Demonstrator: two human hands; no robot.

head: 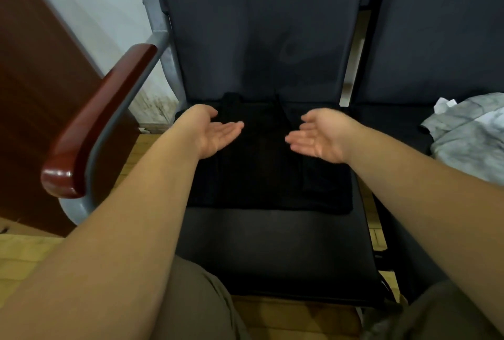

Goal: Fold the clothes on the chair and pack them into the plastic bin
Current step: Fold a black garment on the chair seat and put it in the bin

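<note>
A black garment (261,176) lies flat and folded into a rough square on the dark seat of the chair (272,244). My left hand (215,132) hovers over its far left part, palm turned up and inward, fingers apart, holding nothing. My right hand (316,137) hovers over its far right part in the mirror pose, also with nothing in it. Both forearms reach in from the bottom corners. A crumpled grey and white garment (469,137) lies on the neighbouring seat at the right edge. No plastic bin is in view.
A red-brown wooden armrest (101,118) on a grey metal frame stands left of the seat. A dark wooden panel (35,80) fills the left side. The chair back (259,26) rises behind the garment. Wood-patterned floor (24,255) shows below.
</note>
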